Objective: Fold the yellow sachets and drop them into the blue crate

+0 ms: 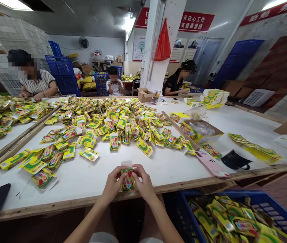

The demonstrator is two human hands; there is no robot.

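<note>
Between my two hands, close to the table's front edge, stands a small yellow and green printed carton (128,181) with its white top flap up. My left hand (115,180) grips its left side, thumb on the front face. On the right side my right hand (142,180) holds it the same way, fingers near the top opening. Whatever is inside the carton is hidden. Beyond my hands lies a big heap of similar cartons (123,123), many with white flaps open. A smaller group of cartons (48,160) is scattered to the left.
Wooden strips (24,138) divide the white table (82,182). At right are a pink phone-shaped item (213,164), a black mug (236,160) and an open box (204,131) with plastic bags. A blue crate (265,199) of cartons stands below. Several people sit across the table.
</note>
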